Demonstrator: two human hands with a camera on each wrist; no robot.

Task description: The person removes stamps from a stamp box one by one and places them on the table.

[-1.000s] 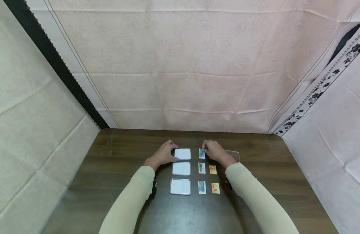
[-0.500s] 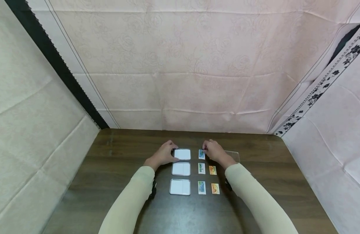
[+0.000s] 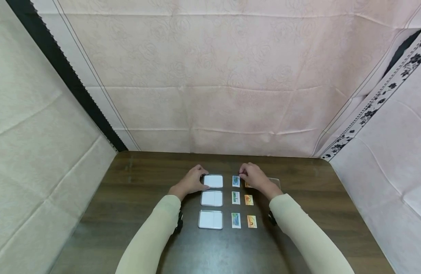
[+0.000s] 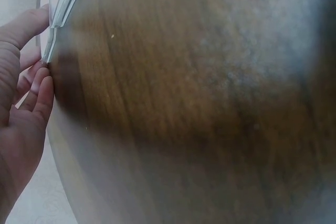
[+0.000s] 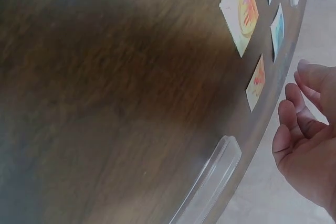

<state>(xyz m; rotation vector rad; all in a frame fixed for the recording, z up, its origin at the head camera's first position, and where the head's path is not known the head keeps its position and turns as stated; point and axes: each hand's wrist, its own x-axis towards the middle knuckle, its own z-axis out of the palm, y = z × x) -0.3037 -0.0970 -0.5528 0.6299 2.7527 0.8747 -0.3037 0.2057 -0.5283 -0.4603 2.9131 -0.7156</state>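
Note:
In the head view, my left hand [image 3: 190,180] holds the left end of the farthest clear-edged white case [image 3: 214,181], thumb at its near corner and fingers at the far one. The left wrist view has the fingers against transparent rims [image 4: 65,1]. To the right, my right hand [image 3: 255,177] hovers just beside the farthest blue stamp [image 3: 235,182]. Its fingers are loosely bent, and nothing shows between them in the right wrist view. Partly under that hand in the head view lies the farthest orange stamp [image 5: 256,83].
Two more white cases, a middle one [image 3: 212,198] and a near one [image 3: 210,219], line up toward me. Beside them lie blue-green stamps [image 3: 235,220] and orange stamps [image 3: 251,221]. A clear plastic box or lid [image 5: 210,187] sits past the right hand. Cloth hangs behind the wooden table [image 3: 299,167].
My right hand has shifted slightly right, away from the farthest blue stamp, and part of the orange stamp beneath it now shows. The left hand stays on the farthest case.

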